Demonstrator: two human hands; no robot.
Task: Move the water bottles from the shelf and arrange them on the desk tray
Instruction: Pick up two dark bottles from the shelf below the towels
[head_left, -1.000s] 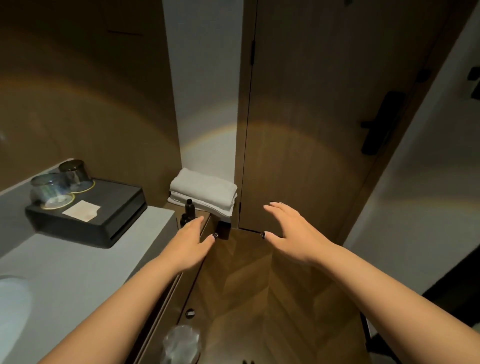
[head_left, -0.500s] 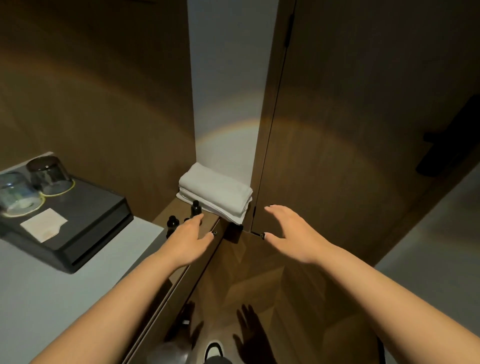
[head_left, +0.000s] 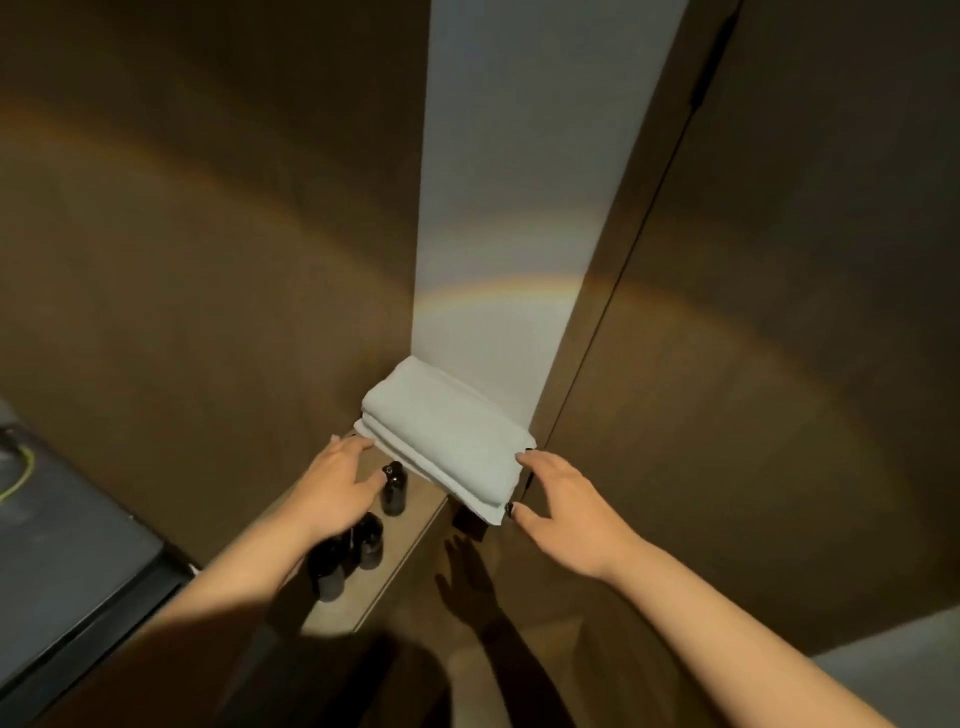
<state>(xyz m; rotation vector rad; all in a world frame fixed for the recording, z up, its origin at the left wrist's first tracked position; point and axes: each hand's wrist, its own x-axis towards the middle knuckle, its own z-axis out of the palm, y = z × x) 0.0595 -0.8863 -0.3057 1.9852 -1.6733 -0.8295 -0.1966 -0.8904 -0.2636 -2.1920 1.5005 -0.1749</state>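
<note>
Three small dark bottles stand on a narrow wooden shelf (head_left: 400, 558): one (head_left: 393, 489) beside the towels, two more (head_left: 370, 540) (head_left: 325, 571) closer to me, partly hidden by my left wrist. My left hand (head_left: 337, 488) hovers over the shelf with straight fingers reaching the left edge of a folded white towel stack (head_left: 447, 441). My right hand (head_left: 563, 501) is open too, its fingertips at the stack's right end. Neither hand holds anything. No desk tray is in view.
A dark box-like tray (head_left: 62, 545) sits on the counter at the left edge. Brown wooden wall panels surround the shelf, with a white wall strip (head_left: 519, 208) behind the towels and a door panel (head_left: 779, 364) to the right.
I have moved closer to the shelf. Both hands went forward from in front of the shelf to the two ends of the towel stack. The glasses on the black tray slid out of view.
</note>
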